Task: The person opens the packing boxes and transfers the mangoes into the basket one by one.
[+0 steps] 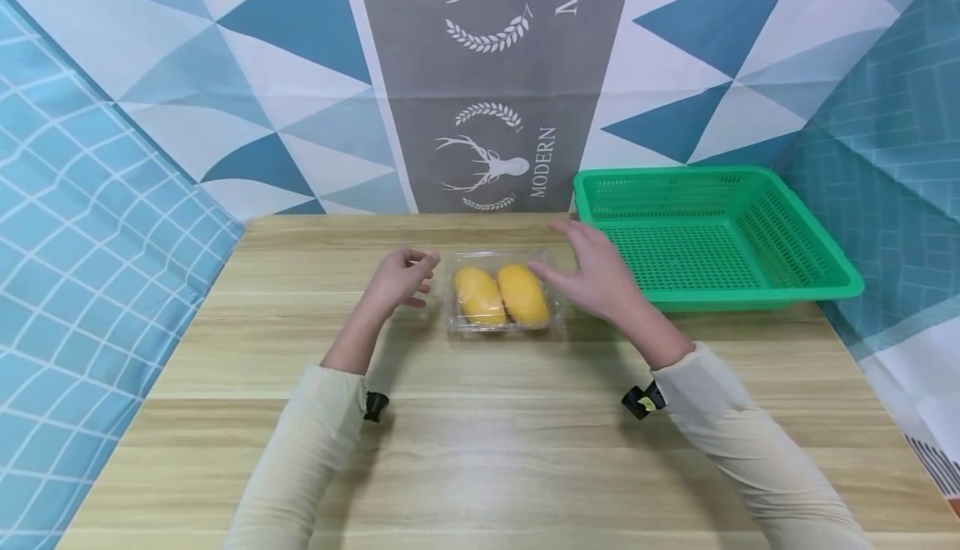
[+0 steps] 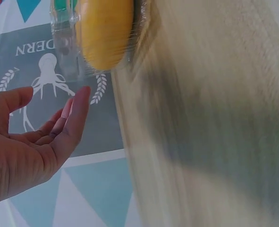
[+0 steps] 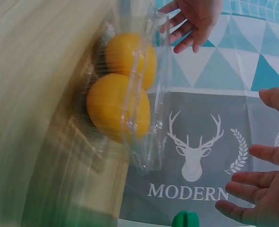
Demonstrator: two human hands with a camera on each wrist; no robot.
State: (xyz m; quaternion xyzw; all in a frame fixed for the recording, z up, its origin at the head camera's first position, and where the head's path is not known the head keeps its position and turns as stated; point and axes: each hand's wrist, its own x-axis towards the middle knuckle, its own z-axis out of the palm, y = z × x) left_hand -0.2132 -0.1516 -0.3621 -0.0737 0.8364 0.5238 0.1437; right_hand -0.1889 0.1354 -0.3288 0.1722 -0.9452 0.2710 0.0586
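Note:
A clear plastic box (image 1: 491, 259) lies on the table with two yellow, mango-like fruits, the left one (image 1: 480, 296) and the right one (image 1: 522, 294), side by side inside. Just left of it is my left hand (image 1: 401, 279), fingers loosely bent and holding nothing; the left wrist view shows a gap between that hand (image 2: 40, 142) and the box (image 2: 66, 61). On the other side my right hand (image 1: 592, 271) hovers with thumb and fingers spread. The right wrist view shows this hand (image 3: 271, 184) apart from the box (image 3: 151, 146). The lid looks closed.
A green plastic basket (image 1: 750, 295) with slotted walls stands at the table's back right, close behind my right hand. The wooden table (image 1: 480, 450) meets a patterned cloth backdrop (image 1: 495, 75) at its far edge. Blue tiled-print cloth (image 1: 90, 242) hangs along the left.

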